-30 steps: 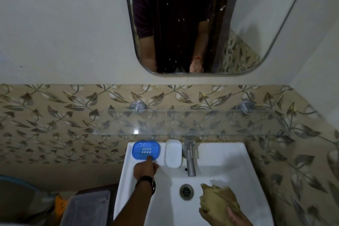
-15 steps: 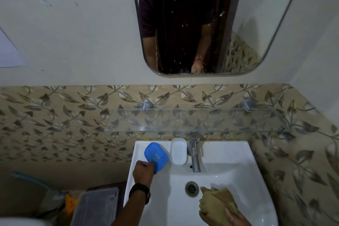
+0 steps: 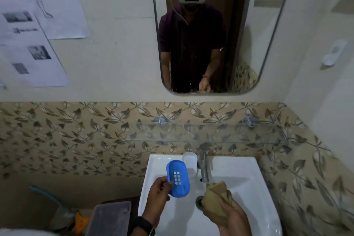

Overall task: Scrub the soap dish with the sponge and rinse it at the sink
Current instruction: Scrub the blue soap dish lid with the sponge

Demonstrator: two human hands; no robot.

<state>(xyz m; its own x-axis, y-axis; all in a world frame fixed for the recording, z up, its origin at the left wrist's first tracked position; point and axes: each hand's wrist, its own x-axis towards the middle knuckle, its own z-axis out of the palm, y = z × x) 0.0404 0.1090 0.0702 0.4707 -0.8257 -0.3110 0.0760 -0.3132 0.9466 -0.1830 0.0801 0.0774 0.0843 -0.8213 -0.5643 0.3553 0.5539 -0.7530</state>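
Observation:
My left hand (image 3: 158,193) grips the lower left edge of a blue soap dish (image 3: 178,178) and holds it tilted above the left part of the white sink (image 3: 249,193). The dish has a grid of small drain holes in its middle. My right hand (image 3: 232,218) is closed around a crumpled tan sponge cloth (image 3: 216,199) over the basin, right above the drain (image 3: 199,200). The cloth is a little to the right of the dish and does not touch it.
A chrome tap (image 3: 204,165) stands at the sink's back, with a white soap bar (image 3: 189,160) left of it. A glass shelf (image 3: 201,132) hangs above, a mirror (image 3: 210,34) higher up. A clear plastic box (image 3: 111,216) sits left of the sink.
My left hand lifted the blue soap dish from the sink's back left ledge and brought it forward over the basin. The right hand with the cloth rose slightly toward the tap.

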